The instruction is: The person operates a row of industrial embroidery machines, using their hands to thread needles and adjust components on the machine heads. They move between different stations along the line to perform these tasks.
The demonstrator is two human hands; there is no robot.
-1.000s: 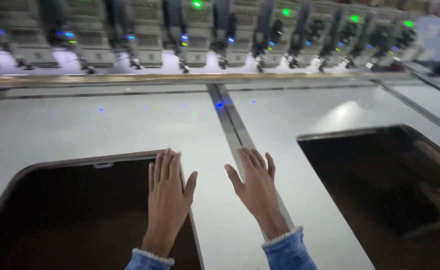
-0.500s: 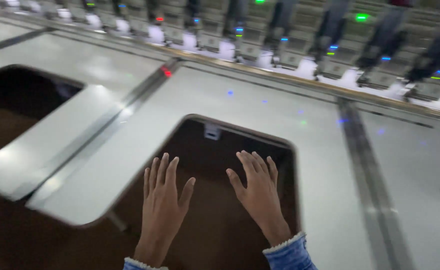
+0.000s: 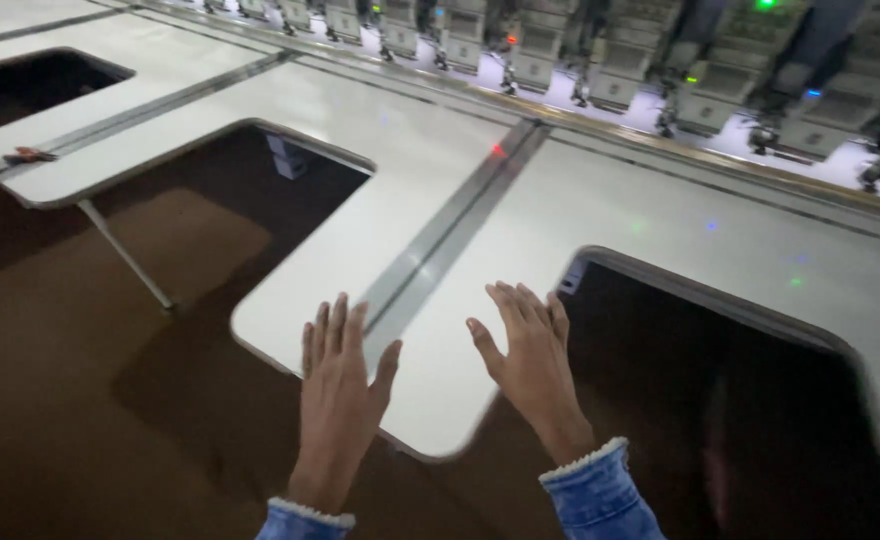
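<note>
Both my hands are held out flat, palms down, fingers spread, over the near end of a white machine table (image 3: pixel 410 200). My left hand (image 3: pixel 340 385) hovers over the table's rounded front edge, just left of a grey metal seam strip (image 3: pixel 450 235). To the right of that strip my right hand (image 3: pixel 530 355) sits beside a dark rectangular cut-out (image 3: pixel 720 400). Neither hand holds anything. Blue denim cuffs with pale lining cover both wrists.
A row of embroidery machine heads (image 3: pixel 610 70) with small green, red and blue lights runs along the far side. Further dark cut-outs (image 3: pixel 230 190) open on the left, over a brown floor (image 3: pixel 50 380). A thin table leg (image 3: pixel 125 255) stands there. A small reddish object (image 3: pixel 25 155) lies far left.
The view has swung left along the table. My hands, earlier over a dark cut-out, are now over the white panel between two cut-outs. Their flat, spread pose is unchanged.
</note>
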